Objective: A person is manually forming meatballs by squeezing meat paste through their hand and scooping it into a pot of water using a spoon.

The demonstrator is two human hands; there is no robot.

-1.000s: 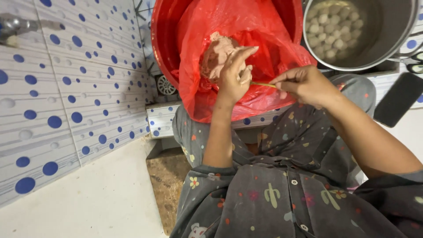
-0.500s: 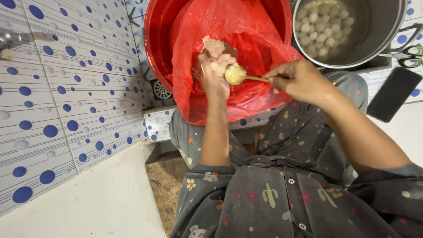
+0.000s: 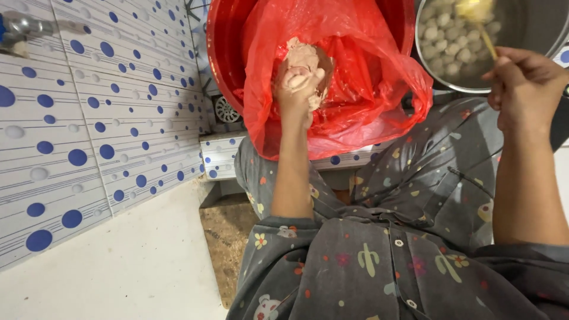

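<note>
My left hand [image 3: 298, 85] is clenched on pinkish paste [image 3: 303, 54] inside the red bag [image 3: 367, 89], while my right hand's [image 3: 524, 89] fingers pinch a spoon [image 3: 481, 26] angled up-left over the steel pot [image 3: 542, 24] of pale balls [image 3: 447, 41].

Glossy red plastic bag [image 3: 367, 89], shiny metal pot [image 3: 533, 35], glazed dotted tiles [image 3: 101, 118], matt printed cloth [image 3: 379, 261]

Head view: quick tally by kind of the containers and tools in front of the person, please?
Red basin: 1
Red plastic bag, lining it, with pink paste: 1
Metal pot holding pale balls, too many to count: 1
Spoon, held over the pot by the right hand: 1
Left hand squeezes the paste.
Total: 4
</note>
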